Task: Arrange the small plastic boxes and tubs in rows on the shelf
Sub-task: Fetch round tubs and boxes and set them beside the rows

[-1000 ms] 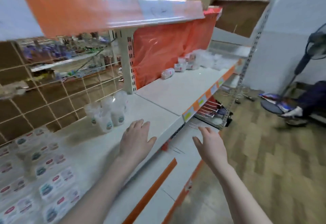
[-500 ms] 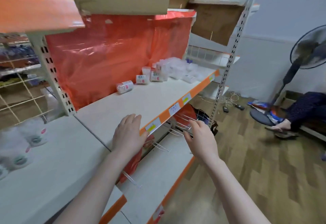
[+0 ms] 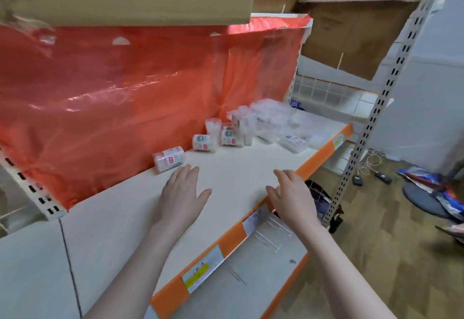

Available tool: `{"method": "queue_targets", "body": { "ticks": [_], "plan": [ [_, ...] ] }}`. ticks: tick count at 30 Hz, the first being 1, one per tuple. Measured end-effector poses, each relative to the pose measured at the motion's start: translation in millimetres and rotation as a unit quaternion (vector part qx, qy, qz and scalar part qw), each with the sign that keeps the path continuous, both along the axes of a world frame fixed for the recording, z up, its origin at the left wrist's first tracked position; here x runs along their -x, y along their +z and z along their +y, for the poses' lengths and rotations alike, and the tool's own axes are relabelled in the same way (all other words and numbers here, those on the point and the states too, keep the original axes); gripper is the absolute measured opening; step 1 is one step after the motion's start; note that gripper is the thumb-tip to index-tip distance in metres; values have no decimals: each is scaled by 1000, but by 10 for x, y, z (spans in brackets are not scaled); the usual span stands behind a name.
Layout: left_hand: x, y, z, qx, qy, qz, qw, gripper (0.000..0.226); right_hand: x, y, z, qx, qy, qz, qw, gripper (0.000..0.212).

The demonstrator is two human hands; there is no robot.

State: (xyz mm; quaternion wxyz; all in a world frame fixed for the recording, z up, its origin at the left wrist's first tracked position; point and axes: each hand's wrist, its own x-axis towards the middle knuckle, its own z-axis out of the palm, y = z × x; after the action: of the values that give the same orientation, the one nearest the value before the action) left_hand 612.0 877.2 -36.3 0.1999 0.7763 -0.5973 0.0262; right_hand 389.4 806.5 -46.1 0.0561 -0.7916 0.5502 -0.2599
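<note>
White shelf [image 3: 238,168]: tubs [image 3: 227,135] scattered at back; left hand [image 3: 182,193], right hand [image 3: 292,195] fingers straight, holding nothing.

Soft even light; blurred, warped edges

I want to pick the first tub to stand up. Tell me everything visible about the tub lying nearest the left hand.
The nearest tub is a small clear plastic cylinder lying on its side on the white shelf, against the red plastic sheet. A white label with a red mark wraps its middle. Its contents look whitish but blurred. It lies apart from the other tubs, just beyond the left hand, which does not touch it.
</note>
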Motion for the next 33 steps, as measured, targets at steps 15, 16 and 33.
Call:
{"method": "queue_targets", "body": {
  "ticks": [15,16,33],
  "plan": [
    [-699,-63,-540,-9,187,28,982,61,-1178,16,-1417,-16,244,1,970,41],
    [-699,-84,-562,-12,199,28,980,62,-1227,13,-1484,-13,266,9,964,42],
    [-810,-136,-943,-47,257,7,965,67,-1558,-119,-2164,24,412,66,908,60]
  ]
}}
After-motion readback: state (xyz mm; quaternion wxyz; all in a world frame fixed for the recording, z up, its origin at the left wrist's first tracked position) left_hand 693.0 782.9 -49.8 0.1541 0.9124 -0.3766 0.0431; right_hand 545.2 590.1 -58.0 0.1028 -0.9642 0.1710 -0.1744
